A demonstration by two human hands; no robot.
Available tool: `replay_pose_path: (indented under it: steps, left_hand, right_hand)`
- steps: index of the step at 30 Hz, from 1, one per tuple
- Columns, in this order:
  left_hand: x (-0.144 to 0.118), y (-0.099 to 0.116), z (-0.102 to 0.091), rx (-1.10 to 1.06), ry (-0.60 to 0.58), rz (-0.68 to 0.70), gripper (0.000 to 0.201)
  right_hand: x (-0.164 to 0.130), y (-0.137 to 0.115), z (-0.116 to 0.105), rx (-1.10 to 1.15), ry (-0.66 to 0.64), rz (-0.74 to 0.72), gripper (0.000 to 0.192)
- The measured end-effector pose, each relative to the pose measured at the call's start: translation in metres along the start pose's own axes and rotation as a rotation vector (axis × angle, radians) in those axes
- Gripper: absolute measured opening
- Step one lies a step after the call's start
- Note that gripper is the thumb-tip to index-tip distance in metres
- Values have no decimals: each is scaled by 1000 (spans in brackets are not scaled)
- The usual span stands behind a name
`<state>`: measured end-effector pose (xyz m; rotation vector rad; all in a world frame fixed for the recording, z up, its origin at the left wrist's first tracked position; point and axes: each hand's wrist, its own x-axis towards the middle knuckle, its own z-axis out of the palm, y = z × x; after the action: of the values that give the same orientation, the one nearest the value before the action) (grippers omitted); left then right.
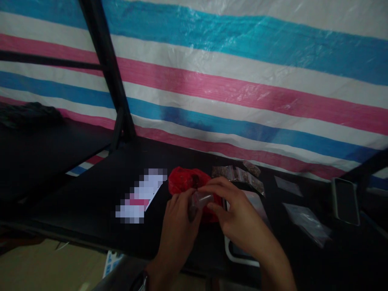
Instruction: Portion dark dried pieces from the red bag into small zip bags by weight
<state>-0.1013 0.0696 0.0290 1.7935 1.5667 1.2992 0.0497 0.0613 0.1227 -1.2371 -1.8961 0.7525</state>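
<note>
A small clear plastic bag (202, 199) is held between my two hands, with something dark low in it that I cannot make out. My left hand (181, 214) wraps round its lower left side. With thumb and fingertips, my right hand (233, 204) closes on its right edge. Just behind the hands lies a crumpled red plastic bag (183, 180), part of it hidden by them. Beneath my right forearm is a white-rimmed flat device (239, 258), mostly covered by the arm. Several small bags with brown contents (239, 174) lie beyond my right hand.
On the black tabletop (91, 194), clear flat bags (307, 222) and a phone (345, 202) lie to the right. A blurred-out pale item (142, 196) is at left. Black metal posts (106, 68) and a striped plastic sheet (242, 89) stand behind.
</note>
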Motion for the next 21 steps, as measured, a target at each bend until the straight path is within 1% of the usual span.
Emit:
replay_pose_path:
  steps: [3,5,13,16,19,21]
  left_hand:
    - [0,3,2,-54,-22,-17,24]
    - [1,5,3,-81,-12,-24,23]
    - [-1,0,4,-170,-2,-80,31]
    - [-2,-3,1,-226,13,-110,36]
    - [-1,-4,-3,-277,61,-136,38]
    - [1,-3,-6,-285,132,-155,38]
  right_hand:
    - [0,1,0,-11,44,-48,55]
    - [-1,1,0,-15,60,-72,56]
    - [-1,-2,0,-27,74,-110,54]
    - [3,-1,0,-25,139,-116,49]
    - [11,7,6,-57,240,-94,45]
    - [17,15,14,-84,243,-51,43]
